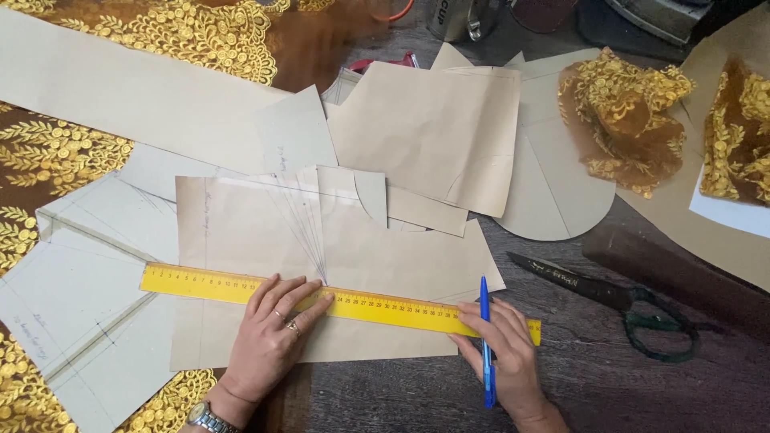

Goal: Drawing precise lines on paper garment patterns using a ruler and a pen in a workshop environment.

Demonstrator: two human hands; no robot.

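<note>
Left hand (pixel 273 325) lies flat, fingers spread, pinning the long yellow plastic ruler (pixel 337 301) across the tan paper pattern piece (pixel 265 240) on the dark wooden worktop (pixel 609 361). Fanned pencil lines already meet just above that grip (no fresh line along the ruler's edge yet). Right hand (pixel 505 349) steadies the ruler's far end, fingers clamped on a blue ballpoint pen (pixel 486 337). Green-handled scissors (pixel 618 301) lie untouched beyond.

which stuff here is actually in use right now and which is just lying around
In use: left hand pressing the yellow ruler; right hand holding the blue pen; brown pattern paper under the ruler.

Lying about: scissors, gold lace scraps, other paper pieces, lace fabric.
</note>
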